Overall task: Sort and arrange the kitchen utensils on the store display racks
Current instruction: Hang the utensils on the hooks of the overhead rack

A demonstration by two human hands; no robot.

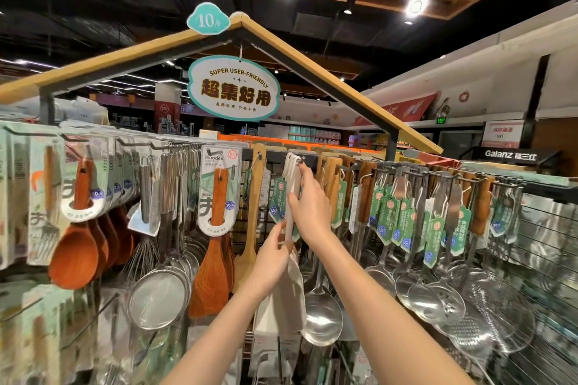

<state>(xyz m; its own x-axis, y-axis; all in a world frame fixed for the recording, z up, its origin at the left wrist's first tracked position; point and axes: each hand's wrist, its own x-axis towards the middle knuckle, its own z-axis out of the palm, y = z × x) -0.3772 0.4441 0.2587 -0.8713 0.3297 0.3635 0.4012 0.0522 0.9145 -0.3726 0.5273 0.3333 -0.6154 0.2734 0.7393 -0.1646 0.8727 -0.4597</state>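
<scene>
Left neighbours: reddish-brown wooden turner in a white card sleeve (218, 216) and pale bamboo spatula (252, 212), hanging just left of the work; best left undisturbed, with the elbow kept clear of them.
Left hand (271, 262): pinching the lower handle of the white plastic spatula (289, 291) between thumb and fingertips (279, 230); a light steadying grasp, not a clench.
Spatula position: upright, blade hanging below the left hand and in front of the shiny steel ladle (320, 316); handle running up between the 2 hands to the loops at the top.
Right hand (308, 206): fingers wrapped round the upper handle, forefinger tip reaching up to the white hanging loops (291, 159) at the dark metal peg hook (301, 159); grasping the spatula near its top.
Loop on hook: cannot tell whether the held spatula's own loop is already seated over the peg tip.
Step in hand (judgement): hanging or squaring up the white spatula on its peg.
Doing it well: guide the loop with the upper fingers, keep the lower hand only as a damper against swing, face the blade the same way as its fellows, let go below first.
Right neighbours: steel ladles with green paper tags (403, 222); close by, easy to snag on withdrawal.
</scene>
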